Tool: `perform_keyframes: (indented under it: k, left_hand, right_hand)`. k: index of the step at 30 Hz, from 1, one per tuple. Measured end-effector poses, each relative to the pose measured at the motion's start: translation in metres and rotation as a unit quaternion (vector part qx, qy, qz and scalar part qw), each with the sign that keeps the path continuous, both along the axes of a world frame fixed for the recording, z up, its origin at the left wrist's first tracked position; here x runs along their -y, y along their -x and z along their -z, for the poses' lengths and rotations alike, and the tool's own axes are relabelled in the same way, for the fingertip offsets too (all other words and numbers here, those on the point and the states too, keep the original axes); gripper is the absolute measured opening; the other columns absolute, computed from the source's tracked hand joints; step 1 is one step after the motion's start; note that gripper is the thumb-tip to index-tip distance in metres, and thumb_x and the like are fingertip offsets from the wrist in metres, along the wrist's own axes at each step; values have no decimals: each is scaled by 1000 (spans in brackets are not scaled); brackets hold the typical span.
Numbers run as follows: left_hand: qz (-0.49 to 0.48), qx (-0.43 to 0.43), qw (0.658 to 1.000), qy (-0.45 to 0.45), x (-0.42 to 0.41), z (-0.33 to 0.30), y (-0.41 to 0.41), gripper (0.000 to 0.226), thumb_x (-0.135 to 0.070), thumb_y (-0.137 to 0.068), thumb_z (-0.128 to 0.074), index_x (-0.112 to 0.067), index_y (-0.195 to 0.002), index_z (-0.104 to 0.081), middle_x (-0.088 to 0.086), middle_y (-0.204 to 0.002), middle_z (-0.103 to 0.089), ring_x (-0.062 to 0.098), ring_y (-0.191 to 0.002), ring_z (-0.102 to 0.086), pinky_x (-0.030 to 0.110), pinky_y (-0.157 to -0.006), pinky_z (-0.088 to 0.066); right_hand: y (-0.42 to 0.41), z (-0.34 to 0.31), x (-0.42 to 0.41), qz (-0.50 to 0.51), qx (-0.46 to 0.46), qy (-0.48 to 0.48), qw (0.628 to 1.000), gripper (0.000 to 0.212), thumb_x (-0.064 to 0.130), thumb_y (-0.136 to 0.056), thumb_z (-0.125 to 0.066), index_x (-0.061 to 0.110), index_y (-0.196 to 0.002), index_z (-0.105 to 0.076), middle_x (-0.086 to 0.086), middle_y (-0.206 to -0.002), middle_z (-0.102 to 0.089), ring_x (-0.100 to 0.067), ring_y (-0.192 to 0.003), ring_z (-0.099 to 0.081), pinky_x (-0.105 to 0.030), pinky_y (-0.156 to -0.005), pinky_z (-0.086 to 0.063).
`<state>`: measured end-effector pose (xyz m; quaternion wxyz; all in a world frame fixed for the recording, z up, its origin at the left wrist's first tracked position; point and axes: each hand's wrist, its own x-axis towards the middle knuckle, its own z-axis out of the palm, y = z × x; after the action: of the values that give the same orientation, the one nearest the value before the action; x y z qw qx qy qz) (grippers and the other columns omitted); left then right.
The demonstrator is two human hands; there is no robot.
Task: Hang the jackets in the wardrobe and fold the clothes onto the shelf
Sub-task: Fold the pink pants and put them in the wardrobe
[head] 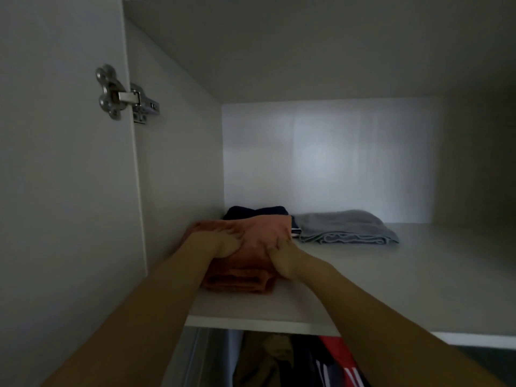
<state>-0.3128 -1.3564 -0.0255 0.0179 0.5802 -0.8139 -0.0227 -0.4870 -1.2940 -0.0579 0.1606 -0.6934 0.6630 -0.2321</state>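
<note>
A folded orange garment (245,275) lies on the white wardrobe shelf (391,291), near its left wall. My left hand (223,244) grips its top left side, fingers curled into the cloth. My right hand (282,259) grips its right side, thumb and fingers bunching the fabric. Behind it sits a folded dark navy garment (257,212), and to the right lies a folded grey garment (346,226). Both forearms reach up from below the shelf edge.
The open wardrobe door (55,191) stands at the left with a metal hinge (122,93). Below the shelf hang several clothes, among them a tan garment (268,361) and a red and dark one (337,361). The shelf's right half is bare.
</note>
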Motion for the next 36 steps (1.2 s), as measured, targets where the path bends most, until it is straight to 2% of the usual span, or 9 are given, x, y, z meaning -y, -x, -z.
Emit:
perform_keyframes:
  k: [2,5,8,10,13,16,20,24,36]
  left_hand:
    - [-5,-6,1000,17,-11,-14,13,57,-46,-105,-24,-19,-155,-25,7,-161,-22,25,-146,-26,35,-120,-18]
    - [22,-81,996,40,-35,-38,48,49,-33,-105,-32,-7,-146,-40,14,-152,-38,28,-135,-41,30,-109,-29]
    - [75,-148,981,100,-65,-46,91,48,-34,-103,-42,-5,-141,-43,14,-148,-43,29,-132,-43,33,-107,-32]
    - [126,-135,970,157,-85,-36,119,46,-31,-102,-42,-2,-139,-45,15,-144,-46,29,-128,-45,34,-107,-33]
    - [207,-108,945,231,-113,-14,156,48,-30,-101,-42,-6,-143,-42,13,-143,-47,28,-128,-44,36,-110,-30]
    - [260,-133,932,213,-138,-3,192,50,-33,-101,-42,-9,-145,-40,11,-144,-46,27,-129,-43,35,-110,-32]
    - [329,-138,909,214,-171,1,239,50,-33,-100,-41,-8,-144,-39,12,-145,-45,29,-131,-42,36,-109,-34]
    - [416,-138,874,210,-228,8,290,46,-35,-98,-44,-7,-134,-46,15,-139,-50,31,-127,-44,36,-108,-32]
    - [660,-166,701,212,-541,13,317,51,-34,-96,-44,-8,-140,-43,11,-146,-46,28,-134,-41,35,-113,-28]
  right_hand:
    - [18,-11,-18,6,27,12,1000,55,37,-101,-35,5,-146,-36,-18,-149,-37,-30,-130,-42,-38,-112,-33]
    - [54,-34,-54,61,8,49,997,35,30,-97,-43,8,-120,-58,-15,-126,-58,-27,-107,-56,-37,-97,-45]
    - [96,-47,-91,116,-91,85,986,49,33,-98,-43,5,-139,-43,-16,-141,-46,-29,-122,-49,-33,-102,-38]
    - [121,-49,-119,146,-136,98,975,57,33,-97,-45,4,-145,-33,-16,-147,-38,-30,-130,-42,-33,-108,-34]
    - [158,-41,-164,184,-179,95,962,57,38,-96,-48,9,-143,-36,-13,-142,-44,-29,-126,-45,-36,-106,-37]
    - [189,-30,-217,250,-198,69,945,61,41,-96,-48,11,-146,-32,-12,-150,-37,-32,-133,-39,-39,-109,-33]
    - [220,-21,-291,362,-184,48,913,64,40,-93,-52,11,-146,-31,-11,-150,-37,-32,-132,-40,-42,-108,-38]
    - [224,-7,-372,451,-176,34,874,69,35,-92,-55,11,-150,-25,-9,-156,-28,-31,-140,-31,-38,-113,-29]
    - [127,9,-702,652,-199,4,731,58,30,-92,-53,8,-143,-36,-8,-148,-40,-26,-136,-37,-34,-111,-31]
